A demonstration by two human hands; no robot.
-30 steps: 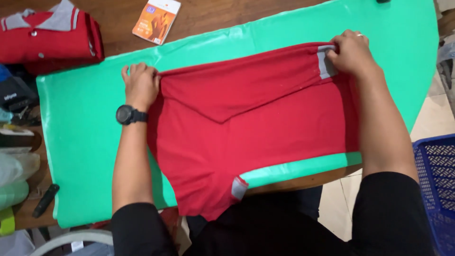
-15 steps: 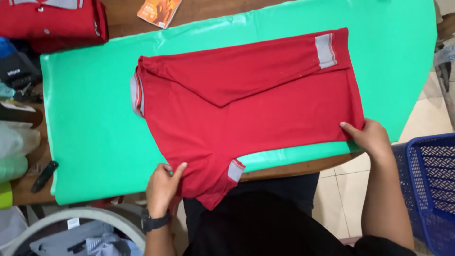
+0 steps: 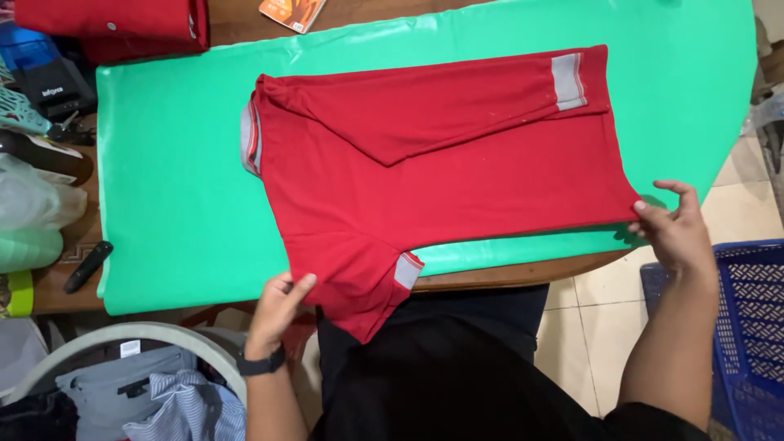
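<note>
The red polo shirt (image 3: 441,171) lies flat across the middle of a bright green mat (image 3: 163,163) that covers most of the wooden surface (image 3: 523,273), with its collar at nine o'clock and its hem at three o'clock. The folding looks partly done. The far side is already turned in: its sleeve lies across the body, the grey striped cuff (image 3: 568,80) up near one o'clock. The near side is not yet folded; its sleeve hangs off the mat's front edge at six o'clock and its own grey cuff (image 3: 407,270) shows there. Folding that side in and doubling the length still seem to be left.

The left hand (image 3: 276,308) pinches the near sleeve's edge at seven o'clock, thumb and fingers closed on the cloth. The right hand (image 3: 674,229) grips the hem corner at three o'clock, fingers curled on the fabric.

The shirt is a soft matte knit, dotted with a few pale specks, with a ribbed grey-and-red collar (image 3: 250,137). The mat is smooth and faintly glossy, rounded at its right end. A stack of folded red garments (image 3: 122,24) sits at eleven o'clock, with an orange card (image 3: 292,11) at twelve. A blue plastic lattice basket (image 3: 747,327) stands on the tiled floor at four o'clock, and a round tub of striped and grey clothes (image 3: 155,392) sits at seven.
</note>
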